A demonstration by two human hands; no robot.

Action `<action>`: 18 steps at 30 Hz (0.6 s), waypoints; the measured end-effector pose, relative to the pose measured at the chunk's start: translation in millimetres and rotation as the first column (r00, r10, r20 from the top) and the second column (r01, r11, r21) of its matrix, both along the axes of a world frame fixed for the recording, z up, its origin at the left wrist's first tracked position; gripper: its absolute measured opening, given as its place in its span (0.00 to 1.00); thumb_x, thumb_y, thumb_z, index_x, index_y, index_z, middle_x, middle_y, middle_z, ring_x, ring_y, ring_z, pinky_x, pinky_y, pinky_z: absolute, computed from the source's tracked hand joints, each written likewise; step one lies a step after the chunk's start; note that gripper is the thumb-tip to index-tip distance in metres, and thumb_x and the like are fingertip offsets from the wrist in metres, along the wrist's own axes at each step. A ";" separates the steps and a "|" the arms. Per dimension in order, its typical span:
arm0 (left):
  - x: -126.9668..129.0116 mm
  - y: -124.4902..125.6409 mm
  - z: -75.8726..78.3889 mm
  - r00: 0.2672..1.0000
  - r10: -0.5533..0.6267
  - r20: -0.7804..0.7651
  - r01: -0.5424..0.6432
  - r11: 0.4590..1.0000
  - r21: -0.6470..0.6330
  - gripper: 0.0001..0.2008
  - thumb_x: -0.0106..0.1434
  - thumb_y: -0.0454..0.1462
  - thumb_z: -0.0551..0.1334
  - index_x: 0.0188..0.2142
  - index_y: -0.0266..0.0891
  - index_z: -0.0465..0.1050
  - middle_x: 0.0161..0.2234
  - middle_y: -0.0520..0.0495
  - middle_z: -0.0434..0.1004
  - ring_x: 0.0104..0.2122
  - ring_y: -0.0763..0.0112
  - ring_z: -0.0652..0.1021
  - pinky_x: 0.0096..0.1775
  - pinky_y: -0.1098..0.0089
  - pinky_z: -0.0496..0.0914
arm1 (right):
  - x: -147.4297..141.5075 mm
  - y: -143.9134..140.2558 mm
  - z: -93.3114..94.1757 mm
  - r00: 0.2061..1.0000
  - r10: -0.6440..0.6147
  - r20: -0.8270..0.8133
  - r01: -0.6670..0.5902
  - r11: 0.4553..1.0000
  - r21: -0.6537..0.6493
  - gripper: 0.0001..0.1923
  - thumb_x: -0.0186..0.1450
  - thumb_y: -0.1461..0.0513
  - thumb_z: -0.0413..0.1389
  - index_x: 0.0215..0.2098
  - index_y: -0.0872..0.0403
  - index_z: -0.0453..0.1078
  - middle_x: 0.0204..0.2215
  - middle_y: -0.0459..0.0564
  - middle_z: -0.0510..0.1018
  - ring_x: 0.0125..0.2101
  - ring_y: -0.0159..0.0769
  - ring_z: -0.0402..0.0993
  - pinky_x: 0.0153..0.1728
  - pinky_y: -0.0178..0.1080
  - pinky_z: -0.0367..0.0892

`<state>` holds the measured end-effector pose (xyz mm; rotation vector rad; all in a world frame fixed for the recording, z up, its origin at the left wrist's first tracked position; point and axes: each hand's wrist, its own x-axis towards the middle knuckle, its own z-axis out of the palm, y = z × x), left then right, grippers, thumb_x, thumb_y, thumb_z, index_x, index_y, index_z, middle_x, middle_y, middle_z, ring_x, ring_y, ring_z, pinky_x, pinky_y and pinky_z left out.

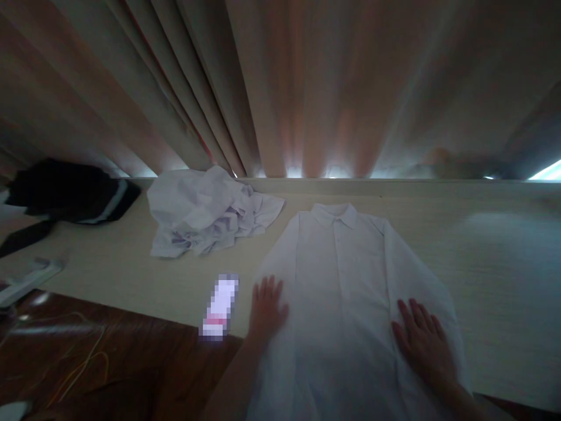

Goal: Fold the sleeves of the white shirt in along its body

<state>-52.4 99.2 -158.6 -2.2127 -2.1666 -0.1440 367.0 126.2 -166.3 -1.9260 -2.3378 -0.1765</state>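
Note:
A white collared shirt (339,280) lies front side up on the pale ledge, its collar toward the curtain and its lower part running out of view at the bottom. My left hand (266,310) rests flat on the sleeve at the left, fingers spread. On the opposite sleeve lies my right hand (423,342), palm down with the fingers stretched out. Neither hand grips the cloth. A button placket runs down the shirt's middle, and faint creases show near its lower part.
Left of the shirt is a crumpled pile of white cloth (201,210). A phone-like lit object (221,307), pixelated, lies by the ledge's (504,275) front edge. Black garments (65,190) sit at far left. Curtains (307,88) hang behind; thin cables (87,362) cross the brown floor.

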 end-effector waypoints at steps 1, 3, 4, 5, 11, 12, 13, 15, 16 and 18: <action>0.0 0.0 0.1 1.000 0.001 0.000 -0.001 1.000 0.001 0.33 0.60 0.44 0.54 0.64 0.44 0.46 0.65 0.40 0.47 0.64 0.52 0.50 0.61 0.47 0.45 | 0.0 0.0 -0.2 1.000 0.002 -0.001 -0.002 1.000 0.000 0.33 0.65 0.51 0.34 0.61 0.62 0.54 0.62 0.62 0.53 0.63 0.49 0.43 0.59 0.54 0.44; -0.3 0.3 0.0 1.000 0.003 0.006 -0.003 1.000 0.002 0.33 0.60 0.44 0.54 0.63 0.44 0.46 0.64 0.40 0.48 0.63 0.52 0.50 0.61 0.47 0.45 | 0.1 -0.1 -1.0 1.000 0.008 -0.005 -0.008 1.000 0.001 0.33 0.65 0.51 0.34 0.62 0.61 0.54 0.62 0.62 0.53 0.63 0.49 0.43 0.59 0.54 0.44; -0.4 0.6 -0.2 1.000 0.004 0.013 -0.004 1.000 0.002 0.33 0.60 0.44 0.54 0.63 0.45 0.47 0.64 0.41 0.48 0.63 0.52 0.50 0.61 0.46 0.45 | 0.3 0.0 -1.5 1.000 0.010 -0.007 -0.010 1.000 0.001 0.33 0.65 0.51 0.34 0.62 0.61 0.54 0.62 0.62 0.53 0.63 0.49 0.43 0.59 0.54 0.44; -0.5 0.9 -0.5 1.000 0.006 0.020 -0.006 1.000 0.003 0.33 0.60 0.45 0.55 0.63 0.45 0.48 0.64 0.41 0.48 0.63 0.51 0.50 0.61 0.46 0.45 | 0.5 0.0 -2.1 1.000 0.010 -0.008 -0.010 1.000 0.001 0.33 0.65 0.51 0.35 0.62 0.61 0.53 0.63 0.62 0.52 0.63 0.49 0.43 0.59 0.54 0.44; 0.0 1.9 -3.0 0.999 0.004 0.036 -0.005 1.000 0.006 0.33 0.60 0.45 0.55 0.63 0.44 0.48 0.64 0.40 0.49 0.63 0.51 0.50 0.61 0.46 0.44 | 0.4 0.9 -2.3 1.000 0.000 -0.017 0.000 1.000 0.010 0.32 0.65 0.51 0.36 0.61 0.60 0.54 0.63 0.61 0.53 0.63 0.49 0.44 0.59 0.54 0.44; 0.0 1.9 -3.2 0.999 0.005 0.036 -0.006 1.000 0.009 0.33 0.60 0.45 0.55 0.63 0.44 0.49 0.64 0.40 0.49 0.63 0.51 0.50 0.61 0.46 0.44 | 0.2 0.9 -1.6 1.000 -0.001 -0.018 0.002 1.000 0.010 0.32 0.65 0.51 0.36 0.61 0.60 0.54 0.62 0.62 0.54 0.62 0.49 0.45 0.59 0.54 0.44; 0.0 1.8 -3.3 0.999 0.007 0.036 -0.008 1.000 0.011 0.33 0.60 0.45 0.55 0.63 0.44 0.49 0.64 0.40 0.49 0.63 0.51 0.50 0.61 0.46 0.44 | -0.1 0.9 -0.7 1.000 -0.003 -0.017 0.003 1.000 0.006 0.32 0.65 0.51 0.36 0.61 0.60 0.54 0.62 0.62 0.54 0.62 0.49 0.46 0.59 0.54 0.44; -0.1 1.5 -3.2 0.999 0.012 0.034 -0.012 1.000 0.008 0.33 0.59 0.45 0.55 0.63 0.44 0.49 0.64 0.40 0.49 0.63 0.51 0.50 0.61 0.45 0.44 | -1.0 0.4 1.3 1.000 -0.006 -0.014 0.006 1.000 -0.004 0.32 0.65 0.51 0.36 0.61 0.60 0.54 0.62 0.62 0.55 0.62 0.49 0.47 0.58 0.54 0.45; -0.2 1.3 -3.0 0.999 0.012 0.032 -0.013 1.000 0.005 0.33 0.59 0.45 0.55 0.63 0.44 0.49 0.64 0.40 0.49 0.63 0.51 0.50 0.61 0.45 0.44 | -1.4 0.0 2.2 1.000 -0.006 -0.012 0.006 1.000 -0.006 0.32 0.65 0.51 0.36 0.61 0.60 0.54 0.62 0.62 0.55 0.62 0.49 0.46 0.58 0.54 0.46; -0.2 0.7 -2.9 0.999 0.010 0.035 -0.011 1.000 0.005 0.33 0.59 0.45 0.54 0.63 0.44 0.49 0.64 0.40 0.49 0.63 0.51 0.50 0.61 0.46 0.44 | -1.9 -0.6 3.1 1.000 -0.010 -0.009 0.010 1.000 -0.003 0.32 0.65 0.52 0.36 0.62 0.59 0.53 0.62 0.61 0.55 0.62 0.49 0.46 0.58 0.55 0.46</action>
